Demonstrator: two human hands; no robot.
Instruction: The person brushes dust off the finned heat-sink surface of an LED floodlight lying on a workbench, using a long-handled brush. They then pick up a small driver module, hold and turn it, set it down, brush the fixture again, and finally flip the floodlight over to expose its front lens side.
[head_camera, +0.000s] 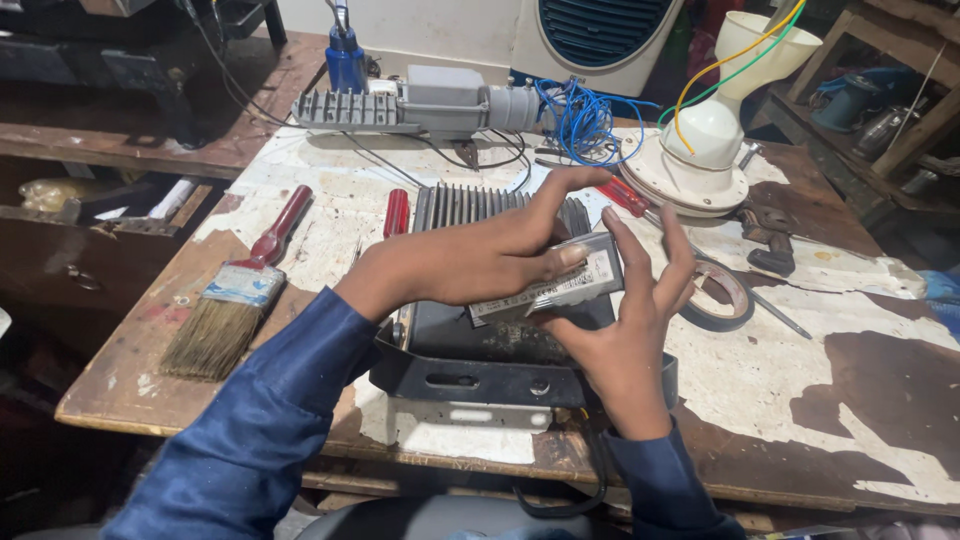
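Note:
A small grey rectangular module (560, 288) with a white label is held between both hands above a dark finned metal lamp housing (480, 350) that lies on the workbench (800, 400). My left hand (470, 262) reaches across from the left and presses the module's top with thumb and fingers. From below, my right hand (625, 330) cups the module's right end with fingers spread upward. Both sleeves are dark blue. The housing's cooling fins (460, 205) show behind the hands.
A paintbrush with a red handle (240, 290) lies at the left. A red-handled screwdriver (396, 212) sits beside the fins, another (628, 197) to the right. A tape roll (720, 295), a white lamp base with wires (700, 150), blue wires (580, 120) and a grey street-light housing (420, 105) surround.

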